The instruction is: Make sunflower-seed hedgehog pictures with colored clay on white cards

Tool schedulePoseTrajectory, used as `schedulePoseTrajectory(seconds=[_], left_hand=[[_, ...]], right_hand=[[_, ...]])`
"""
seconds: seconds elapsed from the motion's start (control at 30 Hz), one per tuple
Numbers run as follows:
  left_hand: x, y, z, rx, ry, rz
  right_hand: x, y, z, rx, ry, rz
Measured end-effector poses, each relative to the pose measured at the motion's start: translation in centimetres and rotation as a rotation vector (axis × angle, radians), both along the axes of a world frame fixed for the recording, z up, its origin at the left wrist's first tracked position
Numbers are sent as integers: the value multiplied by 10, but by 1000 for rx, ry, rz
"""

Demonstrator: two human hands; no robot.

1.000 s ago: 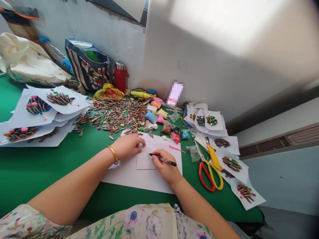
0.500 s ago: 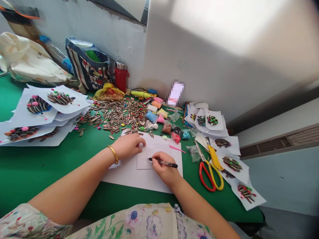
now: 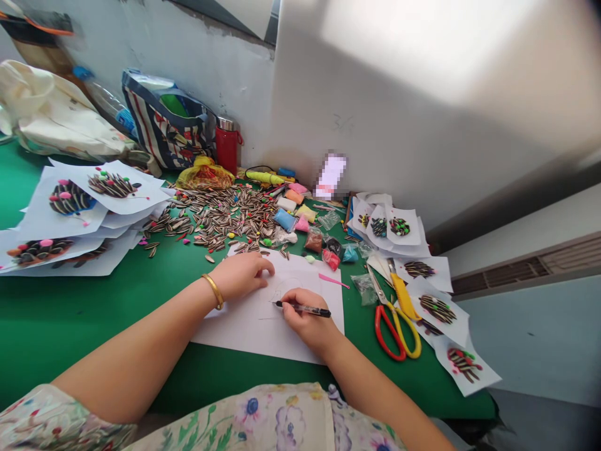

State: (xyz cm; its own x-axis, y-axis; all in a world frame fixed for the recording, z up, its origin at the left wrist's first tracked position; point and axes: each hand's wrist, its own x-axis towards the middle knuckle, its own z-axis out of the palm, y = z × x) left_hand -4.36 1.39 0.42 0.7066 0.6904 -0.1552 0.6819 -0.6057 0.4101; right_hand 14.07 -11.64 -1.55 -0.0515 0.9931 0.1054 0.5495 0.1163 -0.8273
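Note:
My right hand (image 3: 305,322) grips a black pen (image 3: 315,309), its tip on a white sheet of paper (image 3: 235,335). Faint thin lines are drawn around the tip. My left hand (image 3: 241,275), with a gold bangle at the wrist, rests on the paper's left side, fingers loosely bent and holding nothing. A pink plastic strip (image 3: 332,280) lies at the paper's upper right. Striped sunflower seeds (image 3: 239,213) are heaped beyond the paper, a few touching its far edge. Small bags of coloured clay (image 3: 313,240) sit just past my right hand.
Scissors (image 3: 393,332) with red and yellow handles and a yellow utility knife (image 3: 402,291) lie at right. Seed-decorated papers (image 3: 439,310) line the right edge, with another stack (image 3: 113,219) at left. A red flask (image 3: 227,150) and a striped bag (image 3: 164,128) stand behind.
My right hand and the pen tip have shifted slightly left on the paper, and the pen lies a little flatter. My left hand has stayed in place.

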Motion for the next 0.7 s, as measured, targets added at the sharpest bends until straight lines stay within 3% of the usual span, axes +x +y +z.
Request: schedulePoseTrajectory(seconds=[0.4,0.7], left_hand=[[0,0,0,1,-6,-5],[-1,1,-1,-8,-11,-10]], right_hand=[[0,1,0,9,3,-35],[19,-3,-5,-19,67,-216]])
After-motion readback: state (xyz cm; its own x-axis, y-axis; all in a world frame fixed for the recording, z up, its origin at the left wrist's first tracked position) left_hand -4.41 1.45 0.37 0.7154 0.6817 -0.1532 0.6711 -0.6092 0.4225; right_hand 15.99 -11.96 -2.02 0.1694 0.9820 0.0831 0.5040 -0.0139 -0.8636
